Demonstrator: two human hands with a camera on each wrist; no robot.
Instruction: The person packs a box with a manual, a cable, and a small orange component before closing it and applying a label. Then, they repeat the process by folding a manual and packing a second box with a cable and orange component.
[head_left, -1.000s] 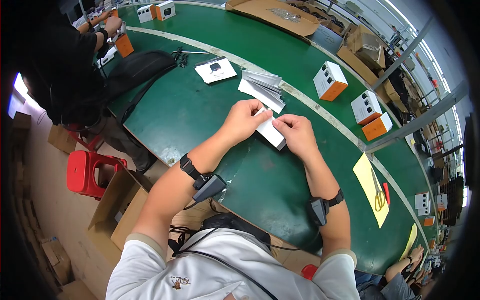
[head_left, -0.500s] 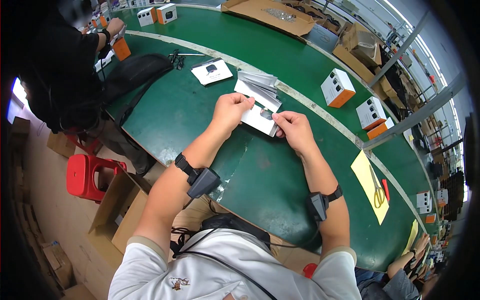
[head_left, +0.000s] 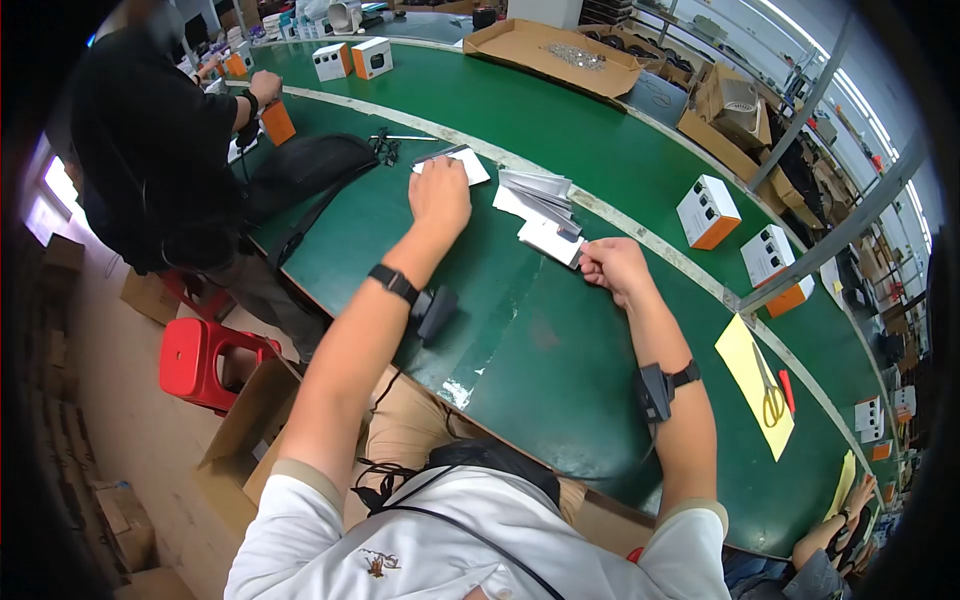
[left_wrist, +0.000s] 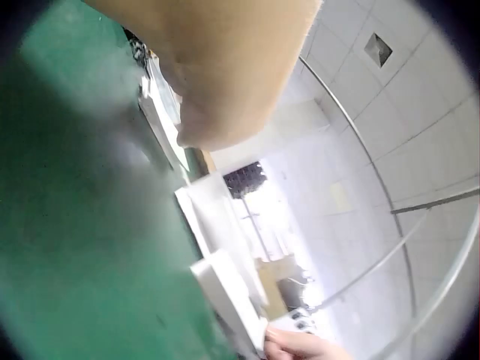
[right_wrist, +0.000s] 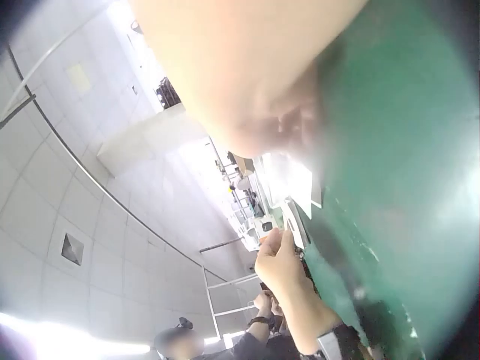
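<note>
Just now the right hand (head_left: 617,270) has the near right end of a flat white packet (head_left: 547,240) between its thumb and bent fingers, its grip close to the corner, so that most of the packet extends to the left of the fingertips, low over the green table (head_left: 520,350). The packet's far edge meets or overlaps the near end of a loose, fanned pile of white folded sheets (head_left: 535,192); the head view does not settle whether they touch. Well apart from the packet, the left hand (head_left: 440,195) reaches forward to a stack of white cards (head_left: 474,165), its back to the head camera and covering the near left part of the stack. Its fingers are bent, and the right wrist view shows thumb and fingers close together at the edge of the cards; whether they pinch one I cannot tell. The fanned pile lies between the two hands, slightly beyond the packet. Farther right on the table are a yellow sheet (head_left: 742,365) with scissors (head_left: 772,402) on it and white-and-orange boxes (head_left: 708,212) beyond.
</note>
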